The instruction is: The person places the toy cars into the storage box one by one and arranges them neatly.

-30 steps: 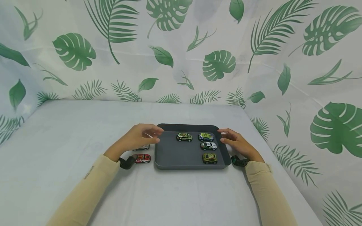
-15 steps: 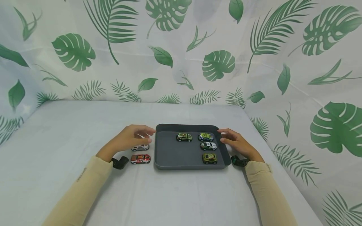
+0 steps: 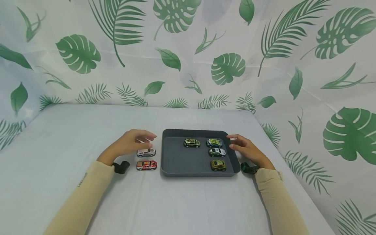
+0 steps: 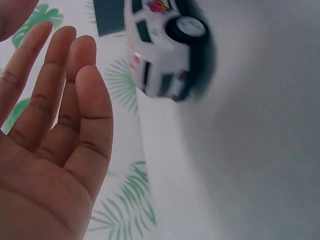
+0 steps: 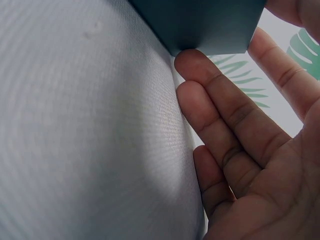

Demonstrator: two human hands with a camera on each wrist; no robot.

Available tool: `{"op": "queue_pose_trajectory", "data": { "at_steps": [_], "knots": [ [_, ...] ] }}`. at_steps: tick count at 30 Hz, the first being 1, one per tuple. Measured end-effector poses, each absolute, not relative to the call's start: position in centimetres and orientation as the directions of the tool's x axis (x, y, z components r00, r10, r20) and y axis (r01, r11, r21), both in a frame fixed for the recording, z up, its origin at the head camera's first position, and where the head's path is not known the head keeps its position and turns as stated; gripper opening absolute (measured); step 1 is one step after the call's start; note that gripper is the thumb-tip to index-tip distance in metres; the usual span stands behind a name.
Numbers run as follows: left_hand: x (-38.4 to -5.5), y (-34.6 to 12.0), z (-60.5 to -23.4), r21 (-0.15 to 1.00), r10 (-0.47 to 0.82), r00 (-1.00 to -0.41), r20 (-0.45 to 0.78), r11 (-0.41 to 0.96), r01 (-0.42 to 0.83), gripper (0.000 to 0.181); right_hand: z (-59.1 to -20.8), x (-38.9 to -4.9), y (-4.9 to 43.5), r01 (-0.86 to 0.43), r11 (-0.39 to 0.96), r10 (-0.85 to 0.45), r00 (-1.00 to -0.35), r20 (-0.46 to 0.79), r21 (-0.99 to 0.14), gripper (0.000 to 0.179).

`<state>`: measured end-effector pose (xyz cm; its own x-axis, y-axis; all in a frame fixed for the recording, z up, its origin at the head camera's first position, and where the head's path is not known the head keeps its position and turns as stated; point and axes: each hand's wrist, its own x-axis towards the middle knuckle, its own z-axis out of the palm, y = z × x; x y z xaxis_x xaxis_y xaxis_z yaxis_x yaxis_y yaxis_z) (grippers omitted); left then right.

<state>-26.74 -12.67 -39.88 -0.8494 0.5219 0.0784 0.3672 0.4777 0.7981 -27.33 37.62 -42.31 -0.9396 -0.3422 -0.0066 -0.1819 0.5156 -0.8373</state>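
My left hand (image 3: pixel 129 142), fingers loosely extended and holding nothing, hovers left of the grey tray (image 3: pixel 182 174). Just below its thumb sits a white toy car (image 3: pixel 146 152). In the left wrist view the palm faces the camera, with the blurred white car (image 4: pixel 160 55) beyond the fingers. A red and white toy car (image 3: pixel 146 165) stands nearer on the table. At the tray's right side, my right hand (image 3: pixel 245 149) rests with relaxed fingers at the rim. In the right wrist view its fingertips lie along the tabletop beside the tray wall (image 5: pixel 210 25).
Inside the tray are a dark green toy car (image 3: pixel 192 143), a yellow-green and blue one (image 3: pixel 214 143), a white and green one (image 3: pixel 216 152) and an olive one (image 3: pixel 218 165). A leaf-print cloth (image 3: pixel 188 65) hangs behind the white table (image 3: pixel 188 205).
My left hand has moved left, away from the tray's left rim, uncovering more of the two cars beside it. My right hand stays at the right rim.
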Motion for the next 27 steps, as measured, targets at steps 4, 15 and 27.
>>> {"op": "queue_pose_trajectory", "data": {
  "at_steps": [4,15,27],
  "knots": [
    [-27.0,-13.0,-40.3,0.799,0.514,-0.856,0.058,0.490,0.348,0.041,-42.3,-27.3,37.6,-0.176,0.519,-0.336,-0.942,-0.011,-0.836,0.051],
    [-27.1,-13.7,-40.8,0.794,0.506,-0.862,-0.040,0.539,0.279,0.043,-42.2,-27.3,37.5,-0.172,0.521,-0.331,-0.943,-0.013,-0.836,0.051],
    [-27.3,-14.1,-41.3,0.788,0.519,-0.847,-0.116,0.567,0.240,0.046,-42.3,-27.4,37.6,-0.165,0.513,-0.332,-0.943,-0.017,-0.842,0.051]
  ]
}}
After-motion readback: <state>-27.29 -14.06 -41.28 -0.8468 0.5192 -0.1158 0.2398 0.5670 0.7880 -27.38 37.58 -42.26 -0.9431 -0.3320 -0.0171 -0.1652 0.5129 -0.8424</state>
